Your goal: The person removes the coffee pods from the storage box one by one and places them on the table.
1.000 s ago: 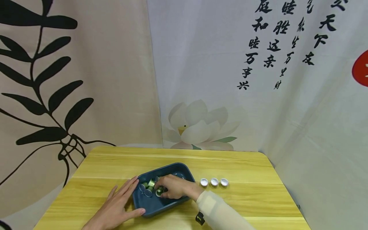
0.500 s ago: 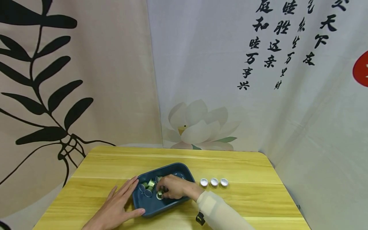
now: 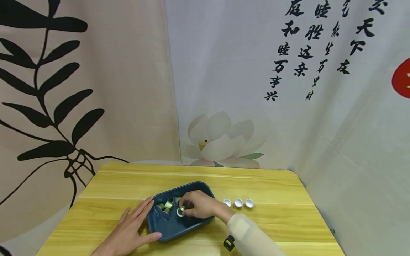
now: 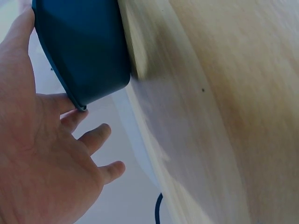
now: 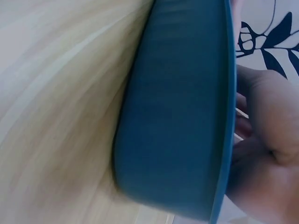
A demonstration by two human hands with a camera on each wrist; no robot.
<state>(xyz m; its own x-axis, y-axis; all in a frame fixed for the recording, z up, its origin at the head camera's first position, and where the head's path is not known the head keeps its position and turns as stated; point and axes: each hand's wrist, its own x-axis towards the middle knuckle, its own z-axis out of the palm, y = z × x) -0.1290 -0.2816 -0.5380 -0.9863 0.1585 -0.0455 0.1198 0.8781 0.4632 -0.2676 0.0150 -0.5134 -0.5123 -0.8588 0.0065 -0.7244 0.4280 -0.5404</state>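
Note:
A dark blue tray (image 3: 167,230) lies at an angle on the table. My left hand (image 3: 130,227), fingers spread and fairly straight, rests against its left end, with the thumb at the near corner. Inside the tray, my right hand (image 3: 201,205) pinches a small green coffee capsule (image 3: 180,212) between thumb and fingers, its pale round face tipped down to the left. Several other green capsules (image 3: 165,214) lie loose just left of it. In the right wrist view the tray wall (image 5: 175,107) hides the fingertips and the capsule.
To the right of the tray, a row of three silver-topped capsules (image 3: 238,203) stands on the wooden table (image 3: 272,224); the right wrist partly covers the nearest one. Printed cloth (image 3: 224,89) hangs behind the table.
My right hand has shifted slightly right and up, bringing the pinched capsule with it. The left hand and the tray have stayed put.

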